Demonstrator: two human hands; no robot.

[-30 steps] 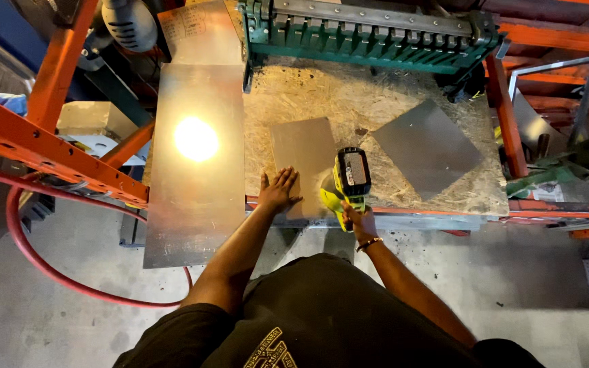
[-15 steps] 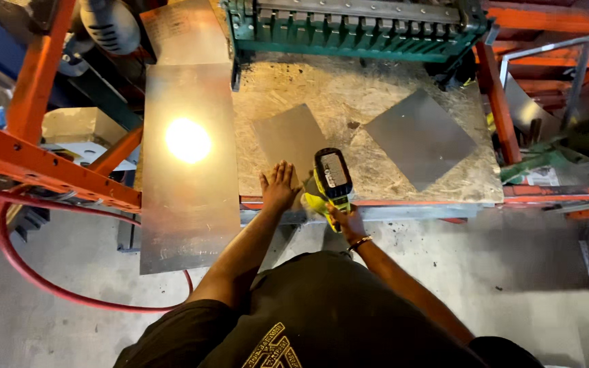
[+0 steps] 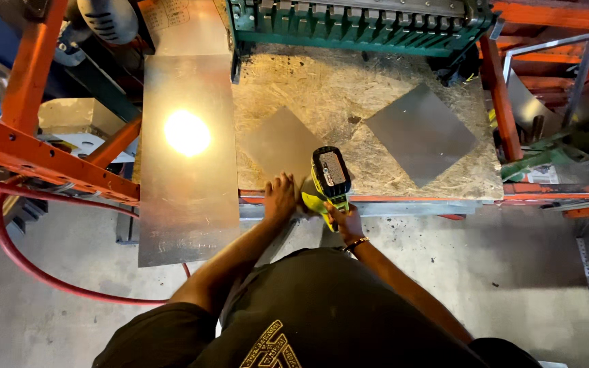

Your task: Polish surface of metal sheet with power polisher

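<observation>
From the head camera we look straight down on a chipboard workbench (image 3: 403, 75) framed by orange racking. Our left hand (image 3: 279, 197) lies flat, fingers spread, on the near corner of a grey metal sheet (image 3: 277, 144) that rests on the board at its front edge. Our right hand (image 3: 344, 219) is wrapped around the handle of a yellow-green cordless power tool (image 3: 328, 178), whose black battery end faces up at us. The tool's working end is hidden under its body, so we cannot tell what it touches or whether it meets the sheet. A second grey square sheet (image 3: 420, 133) lies turned diamond-wise, well apart to the right. A long shiny panel (image 3: 187, 150) overhangs the bench on the left, a lamp glare washing out its middle. A green machine (image 3: 363, 24) at the back is cut off by the top edge. A red hose (image 3: 18, 255) loops over the concrete floor.
</observation>
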